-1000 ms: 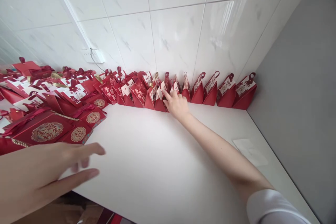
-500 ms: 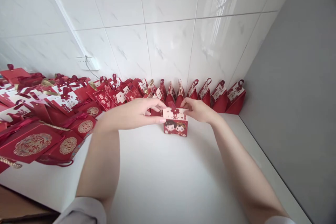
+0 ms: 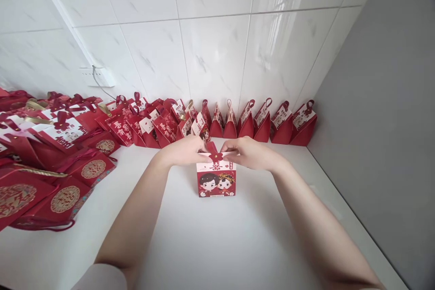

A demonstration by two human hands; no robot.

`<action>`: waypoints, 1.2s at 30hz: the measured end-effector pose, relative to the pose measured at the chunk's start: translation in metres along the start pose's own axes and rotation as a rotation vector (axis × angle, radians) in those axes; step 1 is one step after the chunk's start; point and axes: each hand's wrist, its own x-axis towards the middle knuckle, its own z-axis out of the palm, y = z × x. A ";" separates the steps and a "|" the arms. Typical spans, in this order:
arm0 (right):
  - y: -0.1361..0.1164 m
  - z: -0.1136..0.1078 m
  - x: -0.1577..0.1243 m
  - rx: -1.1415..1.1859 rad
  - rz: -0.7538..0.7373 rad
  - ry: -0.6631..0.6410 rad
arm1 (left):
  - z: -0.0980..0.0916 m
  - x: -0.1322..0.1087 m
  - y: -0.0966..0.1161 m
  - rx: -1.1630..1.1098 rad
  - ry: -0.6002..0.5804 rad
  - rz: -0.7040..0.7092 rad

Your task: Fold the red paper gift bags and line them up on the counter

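Observation:
A small red gift box point(image 3: 216, 182) with a cartoon couple on its front stands on the white counter point(image 3: 210, 240) in the middle of the view. My left hand point(image 3: 185, 150) grips its top from the left, fingers curled over the flap. My right hand point(image 3: 249, 153) grips the top from the right in the same way. Both sets of fingertips meet at the red flower-shaped clasp on the top edge. The back of the box is hidden behind my hands.
A row of red pyramid-shaped gift boxes point(image 3: 261, 123) lines the tiled wall. Larger red boxes with gold emblems point(image 3: 64, 176) pile up at the left. A grey panel point(image 3: 384, 113) bounds the counter on the right. A wall socket point(image 3: 97, 78) has a cord.
The box has come toward me from the row by the wall. Both hands now close on its top; one second ago only my right hand reached the row.

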 end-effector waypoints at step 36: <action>0.002 0.001 0.010 0.231 0.208 0.025 | 0.021 0.017 -0.010 0.008 0.355 -0.066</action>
